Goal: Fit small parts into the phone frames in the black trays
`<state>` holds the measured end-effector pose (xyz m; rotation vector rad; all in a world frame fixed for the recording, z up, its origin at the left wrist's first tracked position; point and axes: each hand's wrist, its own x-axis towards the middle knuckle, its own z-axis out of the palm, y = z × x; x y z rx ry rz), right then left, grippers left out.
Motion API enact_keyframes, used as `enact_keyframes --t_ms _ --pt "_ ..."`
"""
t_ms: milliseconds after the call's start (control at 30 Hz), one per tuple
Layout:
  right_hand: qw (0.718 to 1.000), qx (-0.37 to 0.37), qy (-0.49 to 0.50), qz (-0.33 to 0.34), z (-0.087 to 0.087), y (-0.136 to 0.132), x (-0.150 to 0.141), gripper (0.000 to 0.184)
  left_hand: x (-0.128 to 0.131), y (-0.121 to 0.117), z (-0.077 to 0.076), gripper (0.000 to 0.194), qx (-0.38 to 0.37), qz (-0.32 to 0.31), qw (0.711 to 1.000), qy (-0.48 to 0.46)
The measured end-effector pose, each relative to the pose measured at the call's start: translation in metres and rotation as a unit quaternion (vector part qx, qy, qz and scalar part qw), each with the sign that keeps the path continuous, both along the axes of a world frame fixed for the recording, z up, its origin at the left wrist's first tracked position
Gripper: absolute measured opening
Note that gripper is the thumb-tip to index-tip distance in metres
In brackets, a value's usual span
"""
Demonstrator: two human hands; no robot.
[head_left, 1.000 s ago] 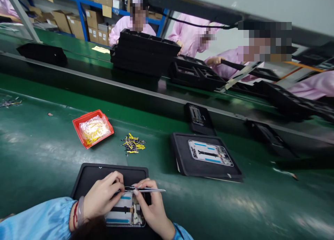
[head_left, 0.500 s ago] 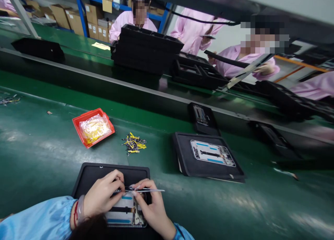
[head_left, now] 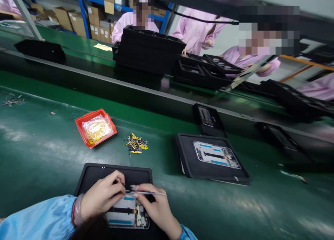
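An opened phone (head_left: 122, 216), with blue strips and a black flex cable across its pale inner face, lies in a black tray (head_left: 90, 177) in front of me. My left hand (head_left: 103, 196) is closed in a pinch at the phone's far edge; whatever its fingertips hold is too small to make out. Between the thumb and fingers of my right hand (head_left: 159, 207) is a pair of metal tweezers (head_left: 152, 192). Their tips point left, close to my left fingertips. My right thumb hangs over the phone's far edge.
Beyond the tray are a red bin (head_left: 84, 133) of bagged yellow strips and a loose pile of black-and-yellow strips (head_left: 136, 144). Another opened phone (head_left: 216, 154) lies on stacked black trays (head_left: 188, 163) to the right. Black trays and people in pink line the conveyor's far side.
The tweezers' arms look closer together, and my right hand has turned slightly. My left hand keeps its pinch. Across the conveyor, a person has lowered a black tray. The whole view has shifted a little.
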<state>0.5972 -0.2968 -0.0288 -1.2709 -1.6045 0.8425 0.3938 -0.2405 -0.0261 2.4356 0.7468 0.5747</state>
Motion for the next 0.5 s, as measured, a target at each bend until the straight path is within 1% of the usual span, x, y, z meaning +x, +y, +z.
enact_keyframes --t_ms 100,167,233,333,500 --pt "1.0 -0.011 0.005 -0.004 -0.0002 0.0001 -0.0008 0.01 -0.0057 0.0003 0.0005 0.028 0.139 -0.04 0.989 0.017" --pt "1.0 -0.016 0.009 -0.004 -0.0002 0.0003 -0.0009 0.008 -0.0084 0.0006 0.0025 0.031 0.195 -0.068 0.978 0.023" --pt "1.0 -0.016 0.012 -0.003 -0.0001 0.0003 -0.0008 0.007 -0.0096 0.0009 0.0054 0.032 0.209 -0.088 0.974 0.028" --pt "1.0 -0.017 0.013 -0.004 0.0004 0.0002 -0.0006 0.007 -0.0091 0.0009 0.0087 0.032 0.209 -0.102 0.972 0.045" --pt "1.0 -0.02 0.009 -0.004 0.0013 0.0001 -0.0007 0.007 -0.0074 -0.0015 0.0075 0.036 0.23 -0.107 0.964 0.083"
